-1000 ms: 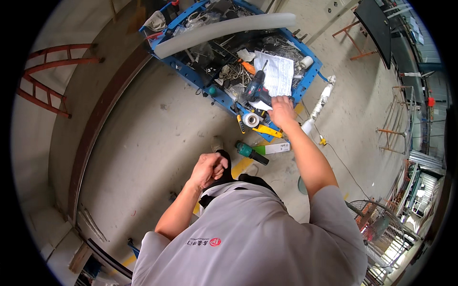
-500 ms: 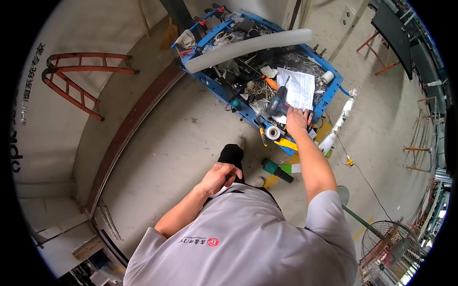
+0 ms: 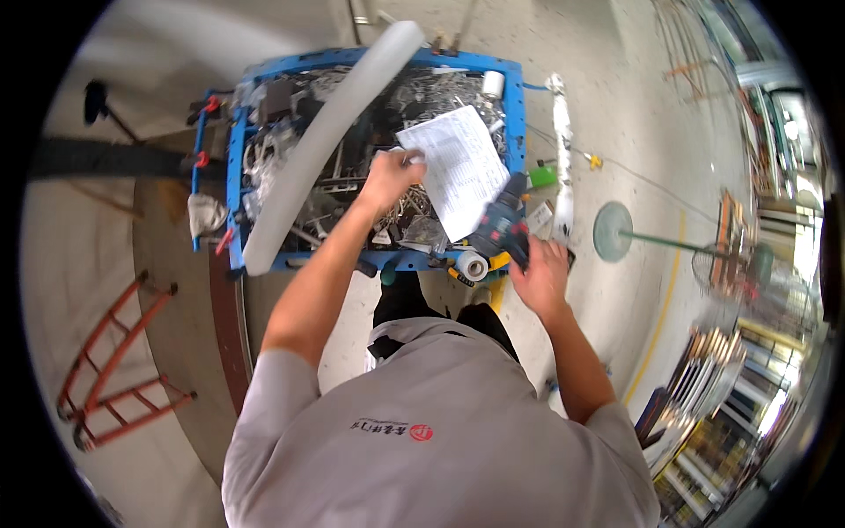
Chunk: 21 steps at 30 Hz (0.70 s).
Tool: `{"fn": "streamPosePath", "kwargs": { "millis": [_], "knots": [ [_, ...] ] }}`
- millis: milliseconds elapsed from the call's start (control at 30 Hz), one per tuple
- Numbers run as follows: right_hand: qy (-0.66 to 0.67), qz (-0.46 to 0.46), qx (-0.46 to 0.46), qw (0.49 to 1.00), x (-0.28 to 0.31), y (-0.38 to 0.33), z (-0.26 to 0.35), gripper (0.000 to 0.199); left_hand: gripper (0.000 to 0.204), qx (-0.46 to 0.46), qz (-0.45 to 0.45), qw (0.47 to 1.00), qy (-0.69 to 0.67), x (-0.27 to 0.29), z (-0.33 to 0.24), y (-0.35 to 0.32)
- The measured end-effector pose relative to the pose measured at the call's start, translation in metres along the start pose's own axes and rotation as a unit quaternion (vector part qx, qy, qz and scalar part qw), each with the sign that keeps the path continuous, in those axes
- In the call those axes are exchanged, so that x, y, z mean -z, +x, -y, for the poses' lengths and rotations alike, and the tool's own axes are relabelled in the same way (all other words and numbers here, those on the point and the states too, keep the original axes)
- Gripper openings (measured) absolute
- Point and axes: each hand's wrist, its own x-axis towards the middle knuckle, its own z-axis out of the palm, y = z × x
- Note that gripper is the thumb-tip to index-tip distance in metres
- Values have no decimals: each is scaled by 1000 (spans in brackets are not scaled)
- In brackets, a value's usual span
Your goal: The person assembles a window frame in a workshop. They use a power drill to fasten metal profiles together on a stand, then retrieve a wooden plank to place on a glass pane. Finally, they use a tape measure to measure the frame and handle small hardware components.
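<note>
My right hand [image 3: 541,277] is closed round the handle of a dark cordless drill [image 3: 500,231] at the cart's near right corner. The drill's nose points up and away, beside the lower right edge of a white printed sheet [image 3: 458,167]. My left hand [image 3: 393,182] reaches over the cart, its fingers pinched together at the sheet's left edge. Something small and dark shows at those fingertips, too blurred to name. Beneath lie loose screws and metal bits [image 3: 407,211]. A white tape roll [image 3: 473,266] sits at the near edge, left of the drill.
The blue cart frame [image 3: 515,114] surrounds the clutter. A long pale foam tube [image 3: 330,145] lies across its left side. To the right stand a white-wrapped pole [image 3: 562,158] and a fan [image 3: 739,264]; a red ladder [image 3: 114,361] is at the left.
My view has turned and the cart now lies straight ahead. My left hand has gone from my waist out over the cart. The drill has swung right, off the sheet, with my right hand.
</note>
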Motion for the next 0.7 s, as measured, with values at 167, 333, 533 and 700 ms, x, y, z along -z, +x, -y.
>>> {"fn": "streamPosePath", "kwargs": {
  "millis": [167,333,533,700],
  "knots": [
    [87,24,-356,930,37,-95,31,38,55,-83,13,965,250,-35,50,168],
    [117,-12,-509,853,48,-161,78,27,55,15,130,920,369,-66,32,227],
    [111,-14,-498,860,34,-181,92,30,31,-118,117,927,335,-61,40,256],
    [99,-24,-454,885,23,-183,79,36,31,-40,22,998,49,20,-54,210]
  ]
}}
